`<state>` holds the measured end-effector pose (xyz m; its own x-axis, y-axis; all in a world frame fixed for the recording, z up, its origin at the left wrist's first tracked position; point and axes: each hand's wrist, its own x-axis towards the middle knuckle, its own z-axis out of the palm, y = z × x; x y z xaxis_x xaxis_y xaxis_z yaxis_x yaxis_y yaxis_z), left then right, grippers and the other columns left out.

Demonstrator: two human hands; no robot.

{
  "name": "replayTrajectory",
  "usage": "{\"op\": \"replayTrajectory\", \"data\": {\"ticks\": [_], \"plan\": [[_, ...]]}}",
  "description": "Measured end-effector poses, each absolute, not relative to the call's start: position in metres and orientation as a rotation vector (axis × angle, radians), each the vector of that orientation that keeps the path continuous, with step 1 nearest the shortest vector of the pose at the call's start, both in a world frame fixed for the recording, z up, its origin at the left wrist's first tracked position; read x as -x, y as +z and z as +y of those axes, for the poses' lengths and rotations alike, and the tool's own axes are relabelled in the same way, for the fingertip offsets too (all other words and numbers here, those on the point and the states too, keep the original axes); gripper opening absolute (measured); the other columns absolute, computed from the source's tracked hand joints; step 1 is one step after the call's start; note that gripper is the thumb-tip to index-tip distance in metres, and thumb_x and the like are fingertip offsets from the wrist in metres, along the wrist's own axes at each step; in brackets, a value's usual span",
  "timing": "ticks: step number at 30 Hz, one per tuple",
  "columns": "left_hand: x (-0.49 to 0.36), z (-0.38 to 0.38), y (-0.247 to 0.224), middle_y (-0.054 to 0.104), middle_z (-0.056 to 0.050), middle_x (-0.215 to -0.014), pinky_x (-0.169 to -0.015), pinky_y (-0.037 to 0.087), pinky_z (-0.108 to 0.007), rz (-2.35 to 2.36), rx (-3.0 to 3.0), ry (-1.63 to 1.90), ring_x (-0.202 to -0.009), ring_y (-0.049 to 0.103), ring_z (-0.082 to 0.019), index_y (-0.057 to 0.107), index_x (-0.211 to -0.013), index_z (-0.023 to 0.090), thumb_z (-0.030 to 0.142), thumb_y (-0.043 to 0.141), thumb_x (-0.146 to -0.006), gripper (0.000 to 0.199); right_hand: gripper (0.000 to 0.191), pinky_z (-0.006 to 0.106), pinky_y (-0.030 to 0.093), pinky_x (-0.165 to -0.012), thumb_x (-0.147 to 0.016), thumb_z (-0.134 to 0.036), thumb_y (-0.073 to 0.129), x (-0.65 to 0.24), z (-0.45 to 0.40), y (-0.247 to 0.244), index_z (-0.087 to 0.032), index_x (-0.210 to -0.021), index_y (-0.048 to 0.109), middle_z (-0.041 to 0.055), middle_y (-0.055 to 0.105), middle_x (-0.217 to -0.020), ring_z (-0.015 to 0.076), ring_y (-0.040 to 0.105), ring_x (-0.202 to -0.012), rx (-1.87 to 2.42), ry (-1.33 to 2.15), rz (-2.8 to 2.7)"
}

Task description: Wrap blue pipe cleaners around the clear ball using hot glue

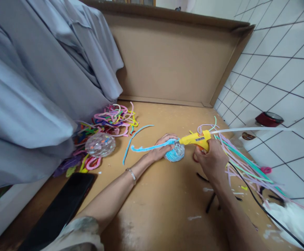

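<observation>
The round piece [175, 155], glassy and clear on one side and banded with fuzzy light-blue strands, sat mid-table under my left hand [159, 149]. I had those fingers curved partly closed around its upper left edge, with a fuzzy blue stem [146, 148] trailing leftward across the hand. My right hand [214, 158] was closed around the grip of the smooth yellow glue gun [194, 138], its metal nozzle at the strands; a translucent glue stick [251, 129] jutted from its rear. Left of these, a loose curved blue stem [128, 144] lay on the tan tabletop [157, 209]. Farther left I saw a clear, bumpy ball [100, 145] beside a tangled heap of bright fuzzy stems [115, 120], and nearer me a flat black phone [63, 205]. Straight pastel stems [246, 164] fanned out at right, near glossy white tiles [293, 87]. Matte brown cardboard [167, 59] stood behind, with draped grey cloth [37, 87] at left.
</observation>
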<state>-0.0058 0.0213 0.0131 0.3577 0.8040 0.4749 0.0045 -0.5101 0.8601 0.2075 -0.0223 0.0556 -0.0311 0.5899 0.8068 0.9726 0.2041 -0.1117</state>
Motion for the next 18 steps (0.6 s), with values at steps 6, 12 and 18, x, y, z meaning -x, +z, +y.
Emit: {"op": "replayTrajectory", "data": {"ticks": [6,12,18], "plan": [[0.0055,0.0213,0.0137,0.061,-0.010,-0.120,-0.104,0.042,-0.043,0.719,-1.803,1.242,-0.116,0.055,-0.027,0.062,-0.110,0.019,0.045,0.056,-0.084,0.037,0.008,0.027,0.033,-0.057,-0.074,-0.026,0.055,-0.2088,-0.0229,0.0565,-0.021,-0.079,0.050,0.0017,0.056,-0.069,0.0181,0.051,-0.065,1.459,-0.660,-1.720],[0.0059,0.0203,0.0155,0.061,-0.010,-0.121,-0.104,0.041,-0.043,0.725,-1.814,1.228,-0.117,0.055,-0.027,0.062,-0.110,0.021,0.045,0.056,-0.084,0.036,0.007,0.027,0.033,-0.057,-0.075,-0.026,0.055,-0.2077,-0.0227,0.0567,-0.022,-0.078,0.050,0.0015,0.055,-0.070,0.0177,0.050,-0.065,1.487,-0.611,-1.715],[0.0052,0.0201,0.0156,0.061,-0.010,-0.119,-0.103,0.042,-0.043,0.702,-1.797,1.243,-0.115,0.056,-0.027,0.062,-0.110,0.019,0.044,0.056,-0.084,0.037,0.007,0.027,0.032,-0.057,-0.074,-0.026,0.054,-0.2080,-0.0236,0.0582,-0.022,-0.078,0.049,0.0010,0.054,-0.069,0.0174,0.049,-0.064,1.459,-0.596,-1.731]]}}
